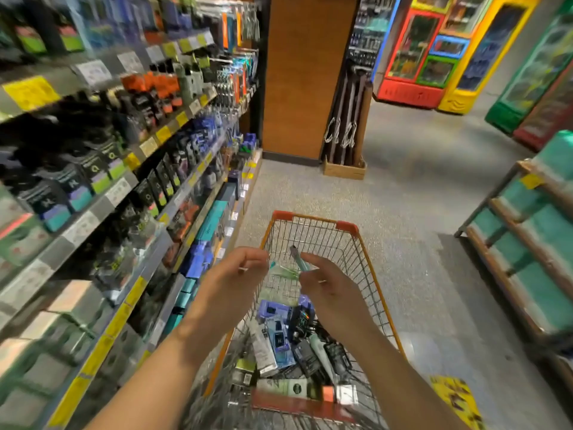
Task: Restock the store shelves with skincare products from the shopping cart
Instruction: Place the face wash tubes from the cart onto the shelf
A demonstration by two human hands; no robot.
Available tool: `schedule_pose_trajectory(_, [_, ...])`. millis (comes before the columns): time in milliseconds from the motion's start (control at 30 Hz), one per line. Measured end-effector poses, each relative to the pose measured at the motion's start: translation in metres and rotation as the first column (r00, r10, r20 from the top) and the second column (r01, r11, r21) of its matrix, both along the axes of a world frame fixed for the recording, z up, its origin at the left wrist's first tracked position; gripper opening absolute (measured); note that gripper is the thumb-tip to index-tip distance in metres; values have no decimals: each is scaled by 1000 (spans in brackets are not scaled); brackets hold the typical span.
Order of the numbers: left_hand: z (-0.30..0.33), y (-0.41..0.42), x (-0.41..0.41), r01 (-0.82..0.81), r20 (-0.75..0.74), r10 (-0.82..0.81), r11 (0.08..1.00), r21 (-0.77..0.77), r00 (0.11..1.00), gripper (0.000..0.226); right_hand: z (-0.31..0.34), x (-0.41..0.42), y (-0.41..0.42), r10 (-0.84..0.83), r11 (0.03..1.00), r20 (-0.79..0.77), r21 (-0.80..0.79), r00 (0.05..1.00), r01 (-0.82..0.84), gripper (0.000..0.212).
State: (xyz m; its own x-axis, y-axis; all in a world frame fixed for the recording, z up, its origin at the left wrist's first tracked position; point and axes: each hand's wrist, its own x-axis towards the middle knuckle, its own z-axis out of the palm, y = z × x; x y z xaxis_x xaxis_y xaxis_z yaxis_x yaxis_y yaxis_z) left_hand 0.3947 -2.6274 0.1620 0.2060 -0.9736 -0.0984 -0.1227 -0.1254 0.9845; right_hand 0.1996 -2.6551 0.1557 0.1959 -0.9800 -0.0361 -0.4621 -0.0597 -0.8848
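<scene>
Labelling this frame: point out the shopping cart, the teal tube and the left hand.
shopping cart [346, 226]: head view, red front corner.
teal tube [301, 262]: head view, mid-body.
left hand [238, 274]: head view, back of hand.
</scene>
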Motion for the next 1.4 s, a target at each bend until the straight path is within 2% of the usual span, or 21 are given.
schedule_pose_trajectory(100, [-23,-27,0,55,84,-64,993,102,994,11,-26,-12,-22,-66,995,-17,77,998,67,31])
schedule_pose_trajectory(267, [-70,-89,-10,73,144,-112,965,253,983,14,-89,-34,-79,-142,966,-36,212,989,146,24])
schedule_pose_trajectory(433, [-132,-146,-29,112,134,-173,920,375,976,13,-183,-42,-148,-159,943,-146,269,976,194,24])
schedule_pose_trajectory(667, [-247,-201,-54,62,-55,-36,795,603,998,14,-329,-28,-233,-103,961,-253,225,962,162,30])
schedule_pose_trajectory(833, [-289,-217,-55,-36,-107,155,715,699,982,14,-413,-12,-291,20,995,-382,94,924,17,38])
schedule_pose_trajectory(933, [-294,-225,-54,-46,-106,173,697,715,979,15,-453,-3,-321,6,994,-437,100,900,41,40])
schedule_pose_trajectory(1033, [-288,-227,-49,-53,-91,161,716,696,983,19,-481,8,-342,-36,985,-414,137,910,101,46])
schedule_pose_trajectory(1133, [-282,-229,-45,-54,-100,169,722,690,980,20,-501,13,-354,18,990,-484,130,875,51,55])
schedule_pose_trajectory(1233, [-285,-230,-44,-19,-86,103,738,675,991,18,-523,16,-362,83,996,-620,86,780,-38,63])
schedule_pose_trajectory(1300, [-290,-229,-44,-21,-31,55,753,657,998,14,-530,18,-369,82,996,-707,77,703,-39,62])
schedule_pose_trajectory(1400, [-293,-225,-44,-32,40,9,762,647,999,18,-533,19,-376,64,997,-770,71,635,-14,52])
